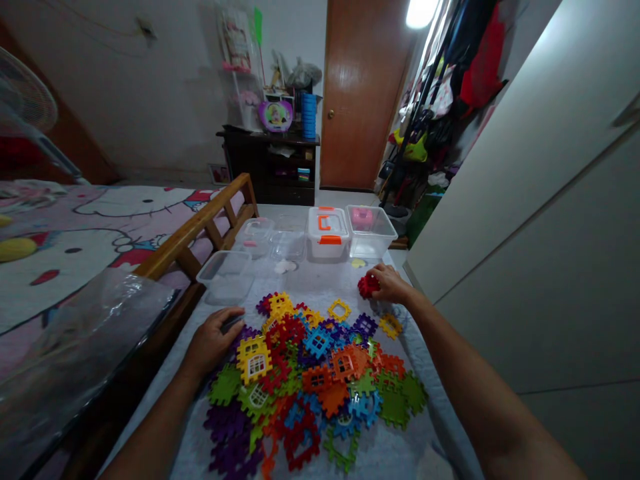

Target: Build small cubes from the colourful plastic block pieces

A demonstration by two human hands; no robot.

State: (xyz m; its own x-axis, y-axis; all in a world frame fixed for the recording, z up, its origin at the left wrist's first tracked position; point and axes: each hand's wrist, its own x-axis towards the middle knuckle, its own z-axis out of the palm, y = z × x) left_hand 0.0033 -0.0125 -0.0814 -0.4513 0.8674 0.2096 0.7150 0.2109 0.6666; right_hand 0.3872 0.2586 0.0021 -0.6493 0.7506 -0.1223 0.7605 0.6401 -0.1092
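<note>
A heap of toothed plastic building pieces (320, 343) in several colours covers the middle of the cloth-covered surface. Beyond its right far edge, my right hand (391, 283) is closed on a red toothed building piece (369, 287); the fingers cover part of it. A loose yellow ring-shaped piece (390, 325) lies just below that hand. My left hand (213, 340) rests at the heap's left edge, fingers curved with a gap between thumb and forefinger. Nearest to it are purple pieces and a yellow window piece (254, 360). Its lower fingers are partly hidden.
Along the far side stand an uncovered clear tub (225, 279), a clear box with orange latches (329, 233) and another clear bin (373, 233) with a pink item. A wooden bed rail (193, 227) runs along the left; a pale cabinet (540, 167) stands at right.
</note>
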